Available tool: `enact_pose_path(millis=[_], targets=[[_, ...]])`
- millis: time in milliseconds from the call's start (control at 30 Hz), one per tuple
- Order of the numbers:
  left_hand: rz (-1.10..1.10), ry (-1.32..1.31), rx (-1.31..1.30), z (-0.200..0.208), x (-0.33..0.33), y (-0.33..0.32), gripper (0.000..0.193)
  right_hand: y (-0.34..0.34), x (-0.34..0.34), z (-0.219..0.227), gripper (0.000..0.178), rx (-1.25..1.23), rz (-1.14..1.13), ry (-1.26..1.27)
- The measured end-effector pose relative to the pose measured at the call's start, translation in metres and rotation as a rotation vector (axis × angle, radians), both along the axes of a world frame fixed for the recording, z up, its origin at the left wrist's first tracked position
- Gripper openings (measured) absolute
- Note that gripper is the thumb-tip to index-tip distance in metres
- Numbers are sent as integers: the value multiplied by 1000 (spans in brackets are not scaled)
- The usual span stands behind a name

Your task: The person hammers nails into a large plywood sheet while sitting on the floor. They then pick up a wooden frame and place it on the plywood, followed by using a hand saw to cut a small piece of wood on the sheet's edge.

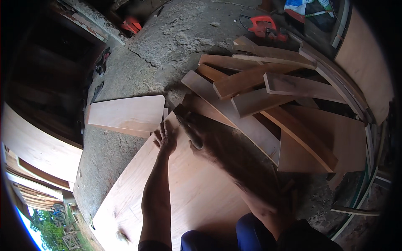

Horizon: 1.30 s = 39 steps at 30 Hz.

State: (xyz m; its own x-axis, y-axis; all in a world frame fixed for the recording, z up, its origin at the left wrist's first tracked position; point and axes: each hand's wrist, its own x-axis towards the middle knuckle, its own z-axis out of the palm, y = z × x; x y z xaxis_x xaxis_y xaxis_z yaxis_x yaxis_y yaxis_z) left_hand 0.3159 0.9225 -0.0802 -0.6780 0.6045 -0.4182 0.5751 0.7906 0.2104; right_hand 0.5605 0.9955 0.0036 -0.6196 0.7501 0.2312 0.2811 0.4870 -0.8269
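A large pale plywood board [184, 184] lies in front of my knees. My left hand [167, 140] rests near its far edge, fingers spread and partly bent, holding nothing visible. Just right of it, my right hand [205, 144] is closed around a hand tool [193, 136] with a rounded tan handle. A dark, block-like end [180, 110] shows beyond the fingers at the board's far corner. Blur and shadow leave the tool's exact kind unclear. Beyond my left hand, a smaller pale wooden panel [127, 111] lies on the floor.
Cut planks [251, 79] are heaped at the right, beside a flat wooden sheet [351, 142]. A red power tool [268, 28] sits behind them. Another red object [132, 25] lies at the far left on the rough concrete floor [167, 42]. A curved-looking sheet [42, 146] stands at left.
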Motion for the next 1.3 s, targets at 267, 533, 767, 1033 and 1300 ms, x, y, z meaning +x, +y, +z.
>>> enact_pose_path(millis=[267,533,767,1033,1300], targets=[[22,109,7,13,-14,-29,71,-76,147,17,52,-59,202,116],[64,53,-27,-7,-21,-26,79,-33,27,-6,40,-157,64,-42],[27,100,36,6,-10,-25,72,-81,146,35,50,-707,118,220],[85,77,-47,14,-34,-40,78,-53,52,11,58,-104,57,92],[28,75,28,11,-15,-18,77,-48,71,-18,36,-355,97,12]])
